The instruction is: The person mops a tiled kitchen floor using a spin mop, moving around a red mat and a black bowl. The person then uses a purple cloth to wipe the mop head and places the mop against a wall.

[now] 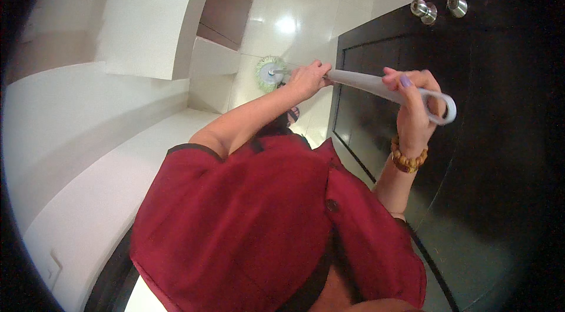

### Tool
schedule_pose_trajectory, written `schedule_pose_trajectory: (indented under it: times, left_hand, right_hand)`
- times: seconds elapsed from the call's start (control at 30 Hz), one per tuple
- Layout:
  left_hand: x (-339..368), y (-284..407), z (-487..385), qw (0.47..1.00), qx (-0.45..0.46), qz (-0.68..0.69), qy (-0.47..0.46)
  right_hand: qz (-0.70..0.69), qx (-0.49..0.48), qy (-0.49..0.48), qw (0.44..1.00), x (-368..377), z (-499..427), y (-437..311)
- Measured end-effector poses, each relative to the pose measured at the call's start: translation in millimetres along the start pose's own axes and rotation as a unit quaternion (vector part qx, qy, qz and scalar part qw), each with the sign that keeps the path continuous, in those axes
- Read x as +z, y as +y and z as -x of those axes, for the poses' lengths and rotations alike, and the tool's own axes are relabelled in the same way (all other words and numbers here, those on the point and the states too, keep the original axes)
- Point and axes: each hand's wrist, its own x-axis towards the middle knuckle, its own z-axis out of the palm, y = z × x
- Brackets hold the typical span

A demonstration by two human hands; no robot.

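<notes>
My left hand (310, 79) is closed around the lower part of a mop's pole. Higher up, near the loop at the pole's end, my right hand (415, 96) grips the pale mop handle (364, 83); a beaded bracelet (408, 161) circles that wrist. The handle slants from upper right down to the left. At its far end the round mop head (269, 74), with a pale green fringe and a grey disc, rests on the tiled floor. One of my feet (293, 113), in a dark open sandal, shows just below my left forearm.
A dark panelled door (485, 91) with a metal knob (423, 11) and a round lock (457, 6) stands close on the right. White walls (141, 16) with a projecting corner rise on the left. A brown door (229, 7) is beyond, beside glossy floor tiles (304, 3).
</notes>
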Motion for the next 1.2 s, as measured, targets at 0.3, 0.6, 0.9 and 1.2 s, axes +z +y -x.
schedule_pose_trajectory:
  times: [0.3,0.6,0.9,1.2]
  left_hand:
    - [-1,-35,-124,0.991,0.025,0.004,0.13]
    - [9,-74,-132,0.997,-0.02,-0.012,0.07]
    - [-12,-11,-42,0.997,-0.026,-0.01,-0.066]
    - [-31,17,-99,0.999,0.041,0.033,-0.01]
  right_hand:
    - [0.011,-0.116,0.099,0.988,25,-46,44]
    - [0.141,-0.011,0.063,0.988,44,-60,78]
    - [0.022,0.081,0.009,0.996,-2,-58,22]
    - [-0.047,-0.04,0.039,0.997,-32,-97,10]
